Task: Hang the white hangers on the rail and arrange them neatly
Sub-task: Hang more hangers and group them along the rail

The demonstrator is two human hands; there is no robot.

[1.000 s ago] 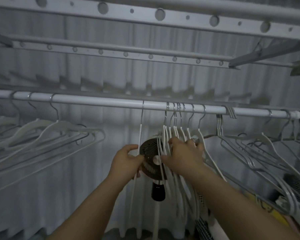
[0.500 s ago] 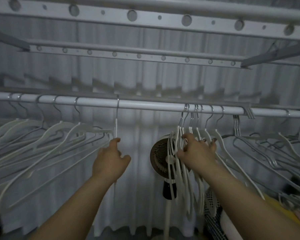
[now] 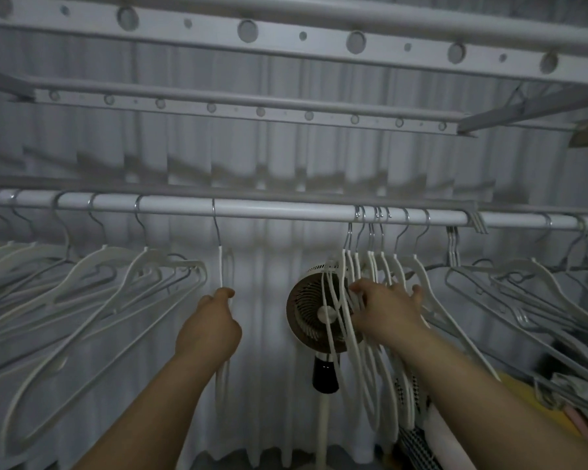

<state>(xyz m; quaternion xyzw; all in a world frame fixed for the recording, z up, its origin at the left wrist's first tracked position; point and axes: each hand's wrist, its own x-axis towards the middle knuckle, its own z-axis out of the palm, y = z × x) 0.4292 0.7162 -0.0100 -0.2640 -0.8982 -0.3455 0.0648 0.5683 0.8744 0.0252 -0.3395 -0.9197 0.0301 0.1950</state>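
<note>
Rail (image 3: pixel 286 212) runs the full width, with a pale curtain (image 3: pixel 269 164) behind it.

Left hand (image 3: pixel 211 325): fingers curled round one white hanger (image 3: pixel 220 266), pinching its edge-on frame just below the neck. Hook is on the rail, left of the middle.

Change: a second ago this hanger hung right beside the bunch at the middle. It now stands well apart from the bunch, slid toward the rail's left end, and is near the spread group of hangers (image 3: pixel 170 262) there without touching it.

Right hand (image 3: pixel 386 312): unchanged, fingers curled in among the tight bunch of hangers (image 3: pixel 346 266) right of the middle, apparently gripping several strands, thumb sticking out to the right. A fan (image 3: pixel 306 310) stands behind the bunch.

More hangers (image 3: pixel 523 276) crowd the rail's right end, tangled and tilted.

Reading: one hanger peeled off and nearly placed. It probably needs only a turn to match the left group's slant. The bunch's hooks are crowded together, so the bulk of the spacing work is still ahead. Risk: pulling the next hanger may drag its neighbours along.
</note>
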